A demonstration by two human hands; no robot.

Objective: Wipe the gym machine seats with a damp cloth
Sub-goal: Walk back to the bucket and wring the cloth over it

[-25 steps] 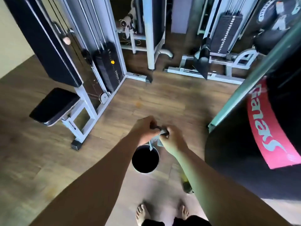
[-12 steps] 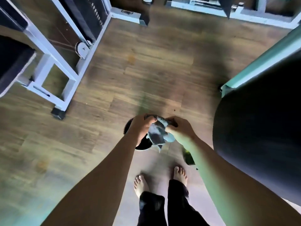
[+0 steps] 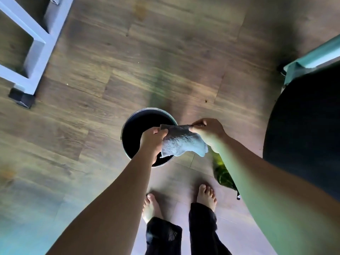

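A light blue-grey cloth (image 3: 182,142) hangs spread between both hands over a round metal bucket (image 3: 128,126) with a dark inside, standing on the wooden floor. My left hand (image 3: 153,139) pinches the cloth's left top corner, above the bucket's opening. My right hand (image 3: 208,132) pinches the right top corner, just past the bucket's right rim. No machine seat shows in this view.
The white frame foot of a gym machine (image 3: 29,57) lies at the upper left. A large black rounded pad (image 3: 303,129) and a teal bar (image 3: 312,59) fill the right side. A green object (image 3: 221,172) lies on the floor under my right arm. Bare feet stand below the bucket.
The view has tilted down to the floor and the machine seats have left the frame. The bunched cloth has been pulled open between my hands, which moved apart.
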